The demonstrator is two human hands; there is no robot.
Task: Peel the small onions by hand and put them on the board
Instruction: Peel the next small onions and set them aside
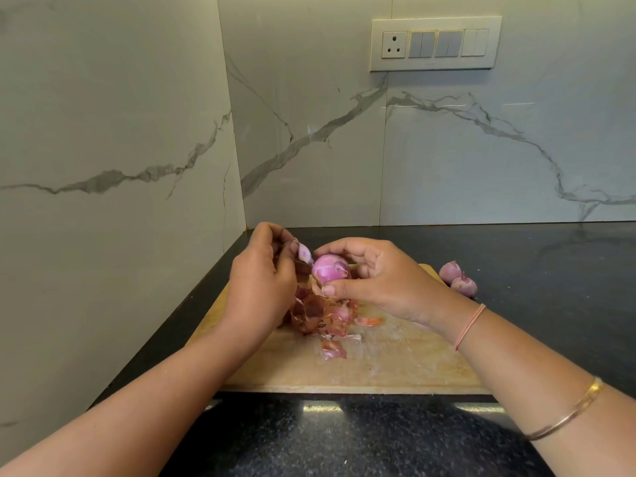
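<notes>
Marble walls meet in a corner, black counter below them, and the wooden board lies on it right in front of me. Both hands are up over the board's far half. My right hand has the onion, thumb under it and fingers curled over the top, so it hangs just above the board and not on it. My left hand pinches a strip of skin between thumb and fingertips, lifted away from the onion's left side. Most of the onion shows glossy pink, though a few dry flakes cling near its base, so I'd call this one nearly peeled but not finished.

Under my hands, on the board, sits a heap of peelings, with one loose piece nearer the board's front edge. Something pinkish and rounded peeks out of that heap; it may be a peeled onion, I can't say.

Off the board, just past its far right corner, two more small onions lie touching each other on the counter. They look pale, and I can't tell whether they are peeled. By my reckoning: finish this one, set it down, then deal with those two.
</notes>
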